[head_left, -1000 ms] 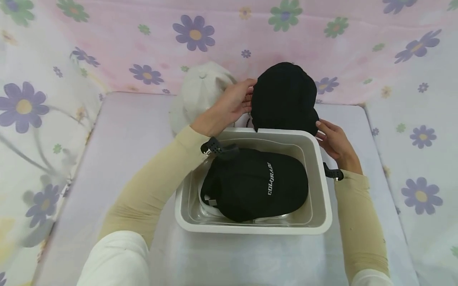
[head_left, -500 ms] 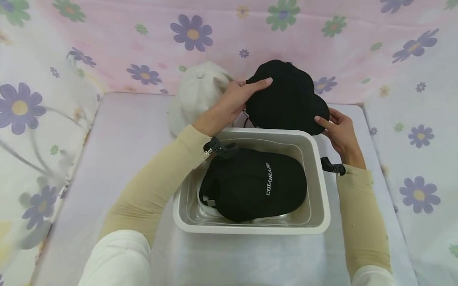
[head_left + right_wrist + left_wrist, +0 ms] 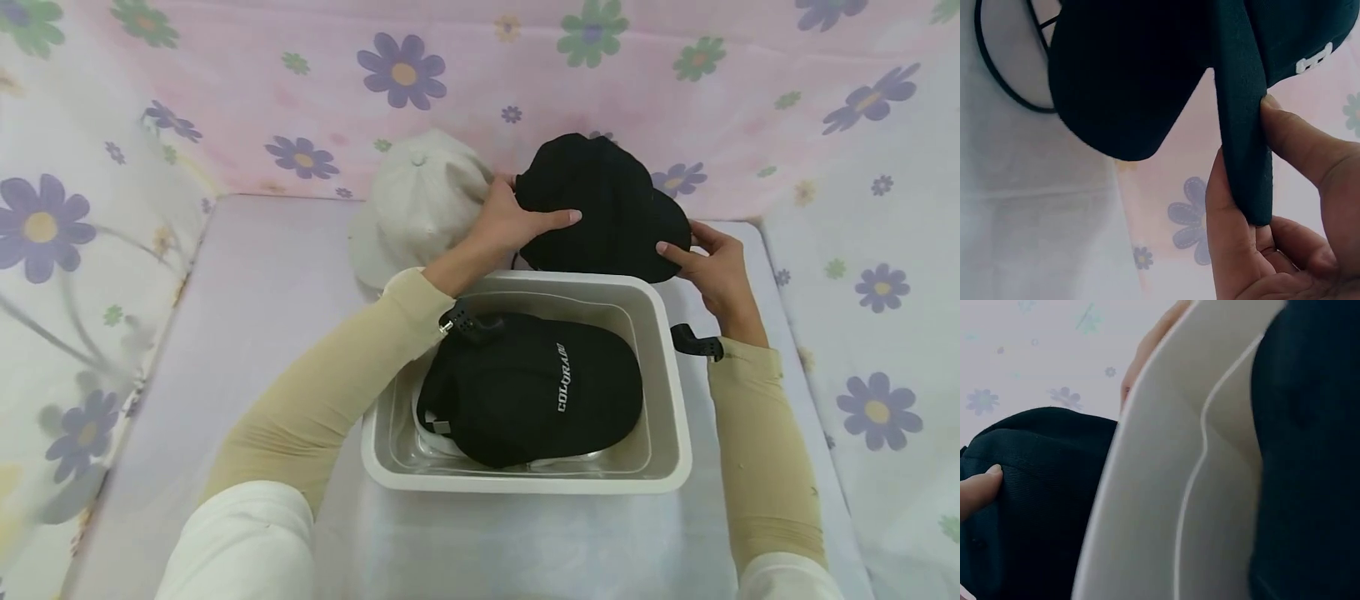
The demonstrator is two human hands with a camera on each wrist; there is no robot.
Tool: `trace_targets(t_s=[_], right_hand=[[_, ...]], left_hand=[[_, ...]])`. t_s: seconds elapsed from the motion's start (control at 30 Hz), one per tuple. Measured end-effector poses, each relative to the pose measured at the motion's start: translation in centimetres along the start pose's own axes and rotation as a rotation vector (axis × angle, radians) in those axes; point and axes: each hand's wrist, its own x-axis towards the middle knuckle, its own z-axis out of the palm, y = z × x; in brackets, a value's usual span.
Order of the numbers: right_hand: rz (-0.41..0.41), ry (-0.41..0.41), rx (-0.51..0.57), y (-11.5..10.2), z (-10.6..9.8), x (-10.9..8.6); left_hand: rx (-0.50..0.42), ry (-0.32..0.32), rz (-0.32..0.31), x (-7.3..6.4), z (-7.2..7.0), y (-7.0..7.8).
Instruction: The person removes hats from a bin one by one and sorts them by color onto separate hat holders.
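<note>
Behind the bin, both hands hold a black baseball cap point(image 3: 600, 200). My left hand point(image 3: 510, 221) grips its left side, thumb laid over the crown; the other fingers are mostly hidden. At the right, my right hand point(image 3: 716, 267) pinches the brim point(image 3: 1244, 137) between thumb and fingers. White stitching point(image 3: 1315, 59) shows on a dark crown in the right wrist view. A second dark brim point(image 3: 1116, 87) hangs beyond. Inside the white bin point(image 3: 525, 483) lies another black cap point(image 3: 525, 392) lettered COLORADO, partly covering something white.
A white cap point(image 3: 423, 192) sits behind the bin, left of my left hand. Part of a black wire frame point(image 3: 997, 84) shows in the right wrist view. Flowered cloth point(image 3: 480, 75) walls the back and sides of the pale table point(image 3: 247, 292).
The held cap has shifted slightly and its brim swung out rightward with my right hand. My left thumb has come over the crown, then moved lower. The cap in the bin stays put.
</note>
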Motion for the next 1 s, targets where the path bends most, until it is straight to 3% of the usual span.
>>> trace_targets(t_s=[0.27,0.4,0.57,0.67,0.8,1.0], right_hand=[[-0.02,-0.018,-0.154,0.8,0.2,0.6],[-0.018,-0.038,-0.142,1.1,0.3,0.7],[0.005,-0.077,-0.051,1.4,0.3,0.9],[-0.002,-0.081,-0.051,1.4,0.2,0.6],[-0.012,-0.079,-0.158,0.8,0.2,-0.2],[0.033,-0.182,-0.324,-1.1,-0.4,-2.0]], left_hand=[[0.06,0.028,0.064,-0.4,0.6,-1.0],[0.047,0.027,0.067,-0.3,0.8,-1.3],[0.032,0.024,0.067,-0.3,0.7,-1.3],[0.047,-0.006,0.054,-0.5,0.7,-1.0],[0.122,-0.083,0.014,-1.1,0.4,-0.2],[0.296,-0.157,-0.01,-2.7,-0.2,1.4]])
